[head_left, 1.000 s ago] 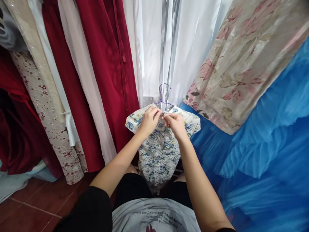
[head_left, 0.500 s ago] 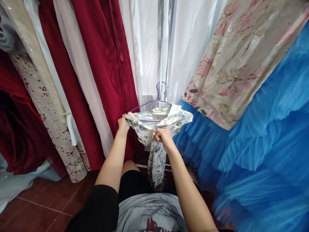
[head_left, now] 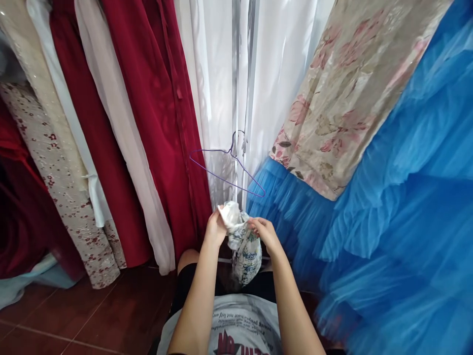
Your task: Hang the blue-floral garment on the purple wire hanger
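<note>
A white garment with a blue and green floral print (head_left: 248, 259) hangs bunched between my hands, in front of my knees. My left hand (head_left: 216, 228) is closed on its left side, near a pale folded part. My right hand (head_left: 264, 233) pinches its right edge with the fingertips. Just above and beyond the hands, a bare purple wire hanger (head_left: 229, 172) hangs tilted by its hook from a narrow upright strip or pole. The garment is off the hanger, and its lower end drops toward my lap.
Long dark red dresses (head_left: 148, 98) and a sequined floral gown (head_left: 66, 197) hang at left. White fabric (head_left: 277, 64) hangs behind the hanger. At right are a beige floral dress (head_left: 332, 123) and a wide blue tulle skirt (head_left: 406, 231). The floor is red tile (head_left: 84, 310).
The floral garment has come off the purple hanger, which now hangs bare and tilted. My hands have moved down and closer together, bunching the cloth between them.
</note>
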{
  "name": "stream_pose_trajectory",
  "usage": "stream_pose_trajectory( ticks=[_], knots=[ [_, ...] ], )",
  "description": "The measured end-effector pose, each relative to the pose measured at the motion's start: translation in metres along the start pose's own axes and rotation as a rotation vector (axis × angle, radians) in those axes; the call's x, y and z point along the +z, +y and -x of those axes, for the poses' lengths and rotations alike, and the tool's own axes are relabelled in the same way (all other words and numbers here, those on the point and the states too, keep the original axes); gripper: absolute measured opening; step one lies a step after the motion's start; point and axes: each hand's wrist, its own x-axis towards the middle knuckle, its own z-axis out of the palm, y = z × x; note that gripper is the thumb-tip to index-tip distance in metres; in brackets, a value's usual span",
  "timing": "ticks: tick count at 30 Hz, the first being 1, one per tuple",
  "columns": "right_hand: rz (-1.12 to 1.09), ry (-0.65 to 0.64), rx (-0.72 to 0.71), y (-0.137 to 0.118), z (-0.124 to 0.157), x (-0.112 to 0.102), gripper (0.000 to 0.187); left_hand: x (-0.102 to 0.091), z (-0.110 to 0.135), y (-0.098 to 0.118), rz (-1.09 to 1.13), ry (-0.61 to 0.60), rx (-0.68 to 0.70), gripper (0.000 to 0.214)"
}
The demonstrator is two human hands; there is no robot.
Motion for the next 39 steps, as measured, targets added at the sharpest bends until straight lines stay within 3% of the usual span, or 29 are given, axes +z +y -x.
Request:
stream_pose_trajectory(
  ticks=[2,6,10,13,16,18,21,24,26,29,33,36,39],
  knots=[
    [0.038,-0.073,-0.082,-0.009,0.004,0.000,0.029,0.019,0.010,-0.005,-0.064,-0.104,0.055,0.028],
    [0.085,-0.301,-0.222,-0.027,0.015,0.003,0.031,0.044,0.034,-0.012,-0.413,-0.272,0.234,0.032],
    [0.041,-0.362,-0.102,-0.035,0.027,0.005,0.020,0.040,0.041,-0.010,-0.577,-0.257,0.415,0.029],
    [0.024,-0.447,-0.027,-0.044,0.033,-0.002,0.021,0.021,0.039,-0.010,-0.574,-0.380,0.304,0.060],
    [0.150,-0.508,-0.055,-0.061,0.030,-0.026,0.019,-0.009,0.038,-0.013,-0.763,-0.668,0.044,0.050],
    [0.204,-0.442,-0.129,-0.076,0.019,-0.054,0.015,-0.033,0.037,-0.011,-1.016,-0.738,-0.023,0.038],
    [0.203,-0.199,-0.232,-0.100,-0.014,-0.099,0.013,-0.062,0.030,0.002,-1.294,-0.706,0.025,0.033],
    [0.204,-0.046,-0.298,-0.123,-0.063,-0.120,0.011,-0.069,0.019,0.029,-1.340,-0.666,0.098,0.031],
    [0.205,-0.028,-0.307,-0.134,-0.098,-0.113,0.013,-0.058,0.013,0.052,-1.349,-0.645,0.161,0.034],
    [0.188,-0.074,-0.251,-0.144,-0.140,-0.081,0.015,-0.029,0.008,0.085,-1.370,-0.640,0.318,0.038],
    [0.220,-0.256,-0.085,-0.149,-0.160,-0.045,0.018,-0.005,0.000,0.120,-1.404,-0.591,0.474,0.034],
    [0.246,-0.331,-0.022,-0.155,-0.152,-0.041,0.021,-0.017,-0.018,0.142,-1.490,-0.557,0.533,0.026],
    [0.286,-0.416,-0.043,-0.170,-0.141,-0.048,0.021,-0.046,-0.044,0.158,-1.583,-0.623,0.511,0.019]
  ],
)
